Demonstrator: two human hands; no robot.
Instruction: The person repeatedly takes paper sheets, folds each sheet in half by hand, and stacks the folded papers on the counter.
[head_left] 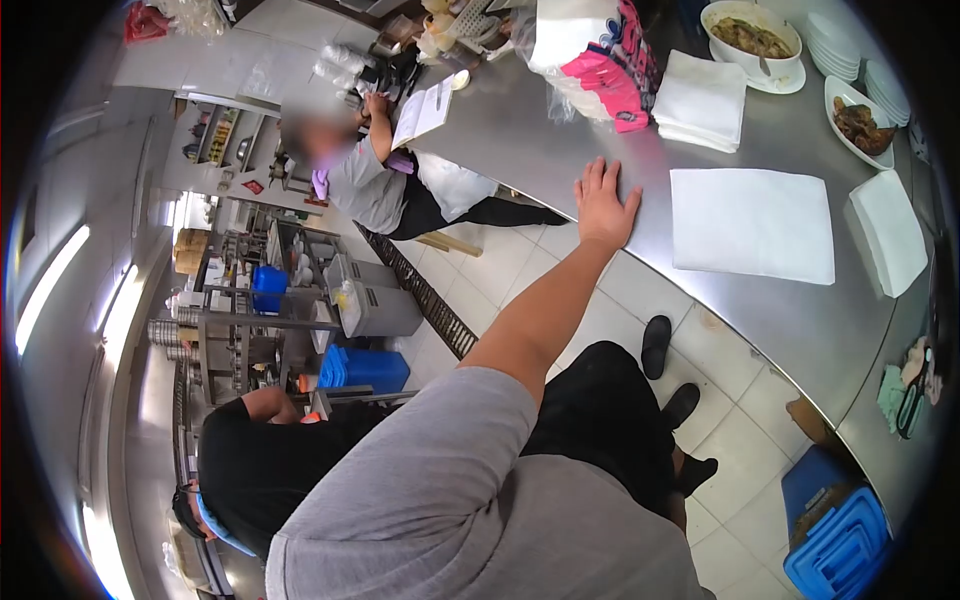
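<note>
My left hand [606, 208] lies flat on the edge of the steel table [500, 120], fingers spread and nothing held. To its right lies a white rectangular sheet [752, 226], paper or cloth, apart from the hand. Beyond the fingertips sit a stack of folded white cloths [700, 100] and a pink patterned cloth [612, 80] beside a clear plastic bag. Another folded white cloth [888, 232] rests farther right. My right hand is out of view.
Food stands in a white bowl [752, 20] and an oval dish [862, 160], near stacked plates [833, 48]. One person in grey [370, 185] sits by an open notebook [423, 112]; another in black [265, 460] is behind. Blue bins [838, 545] stand below the table.
</note>
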